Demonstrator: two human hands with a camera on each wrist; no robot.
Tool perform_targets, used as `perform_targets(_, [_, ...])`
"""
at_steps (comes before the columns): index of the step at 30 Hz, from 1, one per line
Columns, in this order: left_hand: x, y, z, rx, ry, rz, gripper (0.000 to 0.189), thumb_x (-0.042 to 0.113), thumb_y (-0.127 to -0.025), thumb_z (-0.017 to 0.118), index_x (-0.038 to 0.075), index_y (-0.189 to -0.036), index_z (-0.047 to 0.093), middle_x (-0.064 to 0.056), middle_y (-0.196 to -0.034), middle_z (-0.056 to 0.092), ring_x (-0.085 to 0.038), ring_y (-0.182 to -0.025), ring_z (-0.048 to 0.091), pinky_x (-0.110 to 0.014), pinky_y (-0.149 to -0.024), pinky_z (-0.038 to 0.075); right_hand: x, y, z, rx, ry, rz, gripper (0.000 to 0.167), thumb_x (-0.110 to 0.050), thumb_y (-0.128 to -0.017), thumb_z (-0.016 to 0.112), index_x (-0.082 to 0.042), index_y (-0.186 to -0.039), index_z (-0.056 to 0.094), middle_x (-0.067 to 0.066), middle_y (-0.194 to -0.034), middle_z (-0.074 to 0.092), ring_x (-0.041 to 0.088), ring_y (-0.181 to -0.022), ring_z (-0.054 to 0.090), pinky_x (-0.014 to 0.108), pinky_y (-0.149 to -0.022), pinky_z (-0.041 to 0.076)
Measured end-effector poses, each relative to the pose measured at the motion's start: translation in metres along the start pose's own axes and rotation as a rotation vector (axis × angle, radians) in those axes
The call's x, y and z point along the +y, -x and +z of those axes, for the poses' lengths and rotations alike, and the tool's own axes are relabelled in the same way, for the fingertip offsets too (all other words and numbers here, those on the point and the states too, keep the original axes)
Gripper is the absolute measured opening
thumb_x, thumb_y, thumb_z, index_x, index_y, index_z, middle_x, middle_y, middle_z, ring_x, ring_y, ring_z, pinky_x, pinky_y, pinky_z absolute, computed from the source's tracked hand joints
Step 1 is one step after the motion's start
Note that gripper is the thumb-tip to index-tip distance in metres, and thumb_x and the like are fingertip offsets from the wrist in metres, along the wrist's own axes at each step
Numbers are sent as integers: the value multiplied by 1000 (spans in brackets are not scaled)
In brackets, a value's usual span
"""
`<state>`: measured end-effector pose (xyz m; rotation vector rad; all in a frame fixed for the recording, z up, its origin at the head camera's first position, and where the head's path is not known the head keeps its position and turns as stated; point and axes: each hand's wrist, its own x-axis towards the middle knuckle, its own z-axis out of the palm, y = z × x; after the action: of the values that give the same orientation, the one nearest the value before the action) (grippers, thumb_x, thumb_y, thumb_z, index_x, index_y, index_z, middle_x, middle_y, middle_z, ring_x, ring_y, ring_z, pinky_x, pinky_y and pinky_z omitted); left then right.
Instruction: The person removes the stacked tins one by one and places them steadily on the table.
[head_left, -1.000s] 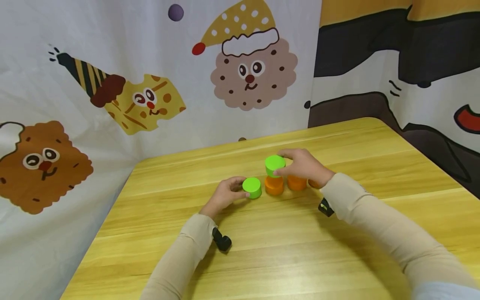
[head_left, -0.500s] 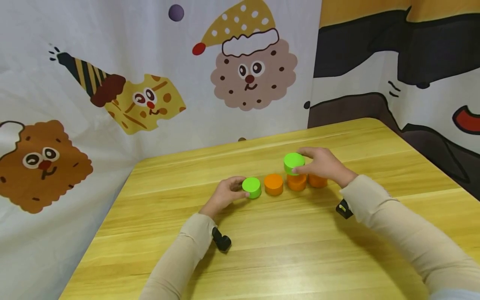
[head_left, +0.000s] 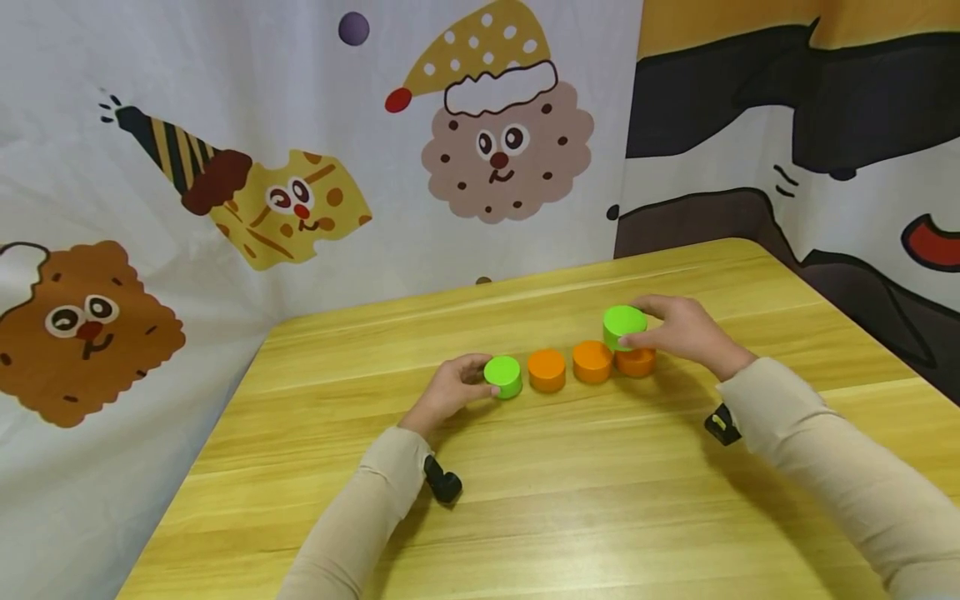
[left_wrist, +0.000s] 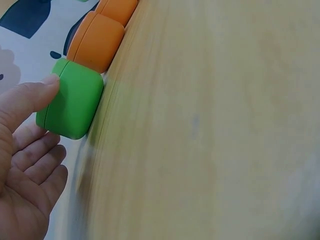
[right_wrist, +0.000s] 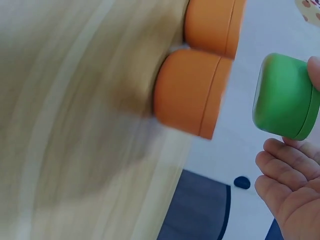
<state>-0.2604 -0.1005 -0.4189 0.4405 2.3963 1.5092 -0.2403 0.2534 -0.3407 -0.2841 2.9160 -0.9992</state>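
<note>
My left hand (head_left: 448, 390) pinches a short green cylinder (head_left: 503, 377) between thumb and fingers. This one stands on the table at the left end of a row; in the left wrist view a seam runs round it near its top. My right hand (head_left: 686, 332) holds a second green cylinder (right_wrist: 283, 97) in the air, overlapping the rightmost orange cylinder (head_left: 636, 362) in the head view. The right wrist view shows a gap between that green piece and the orange ones. Two more orange cylinders, a middle one (head_left: 592, 362) and a left one (head_left: 547, 370), stand between the hands.
The pieces stand on a wood-grain table (head_left: 517, 500). Behind its far edge hangs a white curtain (head_left: 315, 75) with cartoon prints. Each wrist carries a small black camera, the left one (head_left: 442, 482) close over the tabletop.
My right hand has carried the raised green cylinder rightward, from over the left orange cylinder past the middle one to the rightmost. My left hand stays on its green cylinder.
</note>
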Motion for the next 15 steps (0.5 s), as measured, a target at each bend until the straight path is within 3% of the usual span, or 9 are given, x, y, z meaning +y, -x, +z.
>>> perform_targets(4, [1, 1, 0, -4, -1, 3, 55, 18, -79, 75, 12, -129, 54, -3, -128, 56, -23, -119, 52, -40, -99, 44, 7, 5, -4, 2, 10, 22, 83, -48, -77, 71, 5, -134, 43, 29, -135, 42, 46, -124, 38, 60, -99, 34])
perform_targets(11, [32, 17, -1, -37, 0, -4, 55, 8, -82, 70, 2, -133, 49, -14, -133, 52, -31, -123, 47, -44, -103, 39, 20, 13, -12, 2, 20, 48, 83, -51, -77, 70, 4, -133, 44, 32, -135, 40, 48, -123, 37, 62, -97, 34])
perform_targets(15, [33, 18, -1, -44, -8, 7, 56, 8, -82, 70, 2, -133, 48, -14, -133, 51, -31, -123, 47, -44, -103, 39, 28, 16, -16, 9, 20, 62, 82, -51, -77, 70, 5, -132, 44, 33, -134, 40, 49, -122, 37, 62, -96, 34])
